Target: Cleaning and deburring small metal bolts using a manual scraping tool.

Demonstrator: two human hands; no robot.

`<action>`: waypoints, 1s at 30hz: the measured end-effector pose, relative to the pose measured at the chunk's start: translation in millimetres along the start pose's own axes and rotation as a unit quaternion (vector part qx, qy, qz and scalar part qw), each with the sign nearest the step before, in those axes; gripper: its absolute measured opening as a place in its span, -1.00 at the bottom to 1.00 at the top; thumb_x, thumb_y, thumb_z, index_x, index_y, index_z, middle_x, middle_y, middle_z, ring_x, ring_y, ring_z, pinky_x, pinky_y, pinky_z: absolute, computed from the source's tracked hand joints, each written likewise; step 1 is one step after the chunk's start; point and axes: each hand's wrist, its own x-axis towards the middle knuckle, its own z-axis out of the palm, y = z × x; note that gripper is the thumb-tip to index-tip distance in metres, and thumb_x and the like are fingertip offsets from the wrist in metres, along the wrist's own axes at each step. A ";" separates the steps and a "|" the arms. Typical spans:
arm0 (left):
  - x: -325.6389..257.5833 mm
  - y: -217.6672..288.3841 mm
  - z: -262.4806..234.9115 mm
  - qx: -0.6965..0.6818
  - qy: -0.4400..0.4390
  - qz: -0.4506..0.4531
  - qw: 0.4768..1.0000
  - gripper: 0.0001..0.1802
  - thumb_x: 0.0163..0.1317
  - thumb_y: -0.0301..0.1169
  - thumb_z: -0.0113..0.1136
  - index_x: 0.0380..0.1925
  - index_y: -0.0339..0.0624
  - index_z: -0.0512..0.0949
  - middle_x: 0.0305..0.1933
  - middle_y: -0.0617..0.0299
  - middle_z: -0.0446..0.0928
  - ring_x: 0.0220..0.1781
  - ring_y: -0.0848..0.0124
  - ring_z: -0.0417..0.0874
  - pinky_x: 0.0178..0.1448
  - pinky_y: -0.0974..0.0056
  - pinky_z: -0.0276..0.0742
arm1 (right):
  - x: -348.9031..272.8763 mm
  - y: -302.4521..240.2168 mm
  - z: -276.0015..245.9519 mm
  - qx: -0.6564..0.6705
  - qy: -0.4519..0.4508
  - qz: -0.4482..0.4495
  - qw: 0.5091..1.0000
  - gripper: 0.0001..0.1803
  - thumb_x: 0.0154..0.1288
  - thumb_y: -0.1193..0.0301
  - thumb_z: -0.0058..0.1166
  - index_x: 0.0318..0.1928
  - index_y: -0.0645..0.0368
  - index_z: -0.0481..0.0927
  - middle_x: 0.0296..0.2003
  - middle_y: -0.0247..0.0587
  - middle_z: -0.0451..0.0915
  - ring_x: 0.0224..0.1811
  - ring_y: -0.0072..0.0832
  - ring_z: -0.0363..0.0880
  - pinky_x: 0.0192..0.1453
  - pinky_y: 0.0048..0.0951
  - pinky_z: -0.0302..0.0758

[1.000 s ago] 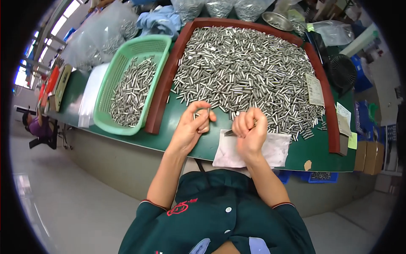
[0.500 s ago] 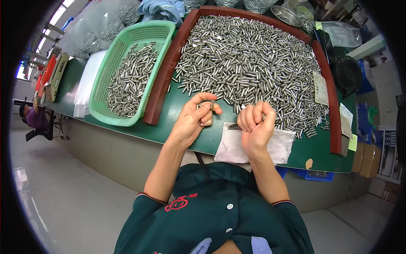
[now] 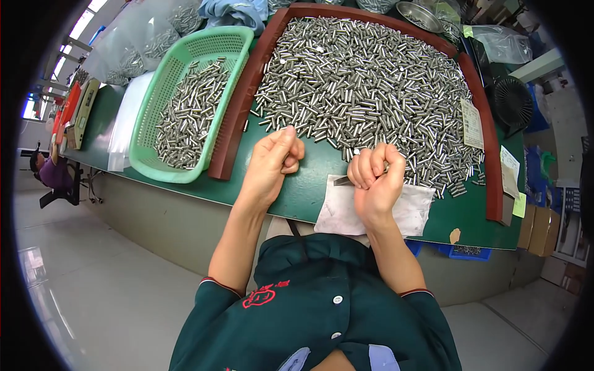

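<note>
Over at the far left of the green table (image 3: pixel 309 191), a person in purple (image 3: pixel 52 173) sits beyond its end, and flat items in red and tan (image 3: pixel 77 114) lie along that edge. Next comes a clear plastic sheet (image 3: pixel 127 120), then the green basket (image 3: pixel 185 102), part filled with short metal pins and sitting snug against the left wall of the red-brown tray (image 3: pixel 232 133). Now the left hand (image 3: pixel 272 164): it is loosely curled just below the heap of metal pins (image 3: pixel 365 93), thumb up, fingers folded into the palm; whether a pin is pinched inside I cannot tell. The heap fills the tray from wall to wall and spills down toward both hands. Just right of the left hand, the right hand (image 3: pixel 374 182) is clenched into a fist, knuckles up against the lower edge of the heap, and a small dark tool tip (image 3: pixel 342 180) pokes out on its left side, gripped in the fingers. That fist rests over a white cloth (image 3: pixel 411 210) spread at the near edge of the table. Further right, paper slips (image 3: pixel 473 123) lean inside the tray's right wall, a black fan (image 3: pixel 512 102) stands just outside it, and cardboard boxes (image 3: pixel 538 226) sit beyond the table's right end. Up top, clear bags (image 3: pixel 504 43) and a metal bowl (image 3: pixel 417 15) crowd the tray's far rim.
</note>
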 end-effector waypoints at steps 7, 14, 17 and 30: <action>6.2 5.7 31.4 0.540 0.059 0.272 0.794 -0.87 -0.01 -0.42 0.17 -0.56 -0.28 0.52 -0.67 -0.01 0.44 -0.66 0.15 0.47 -0.55 0.24 0.34 | -1.5 -6.1 3.5 0.019 0.017 0.008 1.000 -0.60 0.27 0.29 -0.41 -0.73 0.08 0.09 -0.86 -0.41 0.05 -0.81 -0.65 -0.09 -0.74 -0.57 -0.09; 0.0 -4.6 25.1 0.606 0.040 0.225 0.762 -0.85 -0.08 -0.41 0.23 -0.60 -0.24 0.48 -0.76 0.06 0.39 -0.67 0.11 0.46 -0.57 0.15 0.30 | -11.3 0.7 0.2 -0.003 0.028 0.027 0.999 -0.60 0.27 0.29 -0.41 -0.74 0.07 0.08 -0.87 -0.40 0.02 -0.82 -0.63 -0.12 -0.73 -0.55 -0.11; -1.0 -3.1 23.7 0.600 0.039 0.242 0.761 -0.87 -0.08 -0.44 0.22 -0.58 -0.26 0.49 -0.79 0.08 0.35 -0.74 0.20 0.42 -0.61 0.20 0.27 | -13.5 -0.1 3.7 -0.006 0.021 0.019 1.000 -0.60 0.26 0.31 -0.41 -0.74 0.07 0.07 -0.87 -0.39 0.03 -0.82 -0.63 -0.12 -0.73 -0.56 -0.10; -5.5 -1.3 2.1 -0.091 -0.064 -0.047 0.993 -0.92 0.17 -0.50 -0.01 -0.33 -0.22 0.43 -0.47 0.17 0.44 -0.71 0.70 0.08 -0.64 0.58 0.02 | -6.3 -3.8 5.0 -0.005 0.021 0.011 1.000 -0.63 0.24 0.35 -0.42 -0.73 0.07 0.07 -0.86 -0.41 0.02 -0.83 -0.65 -0.13 -0.75 -0.57 -0.12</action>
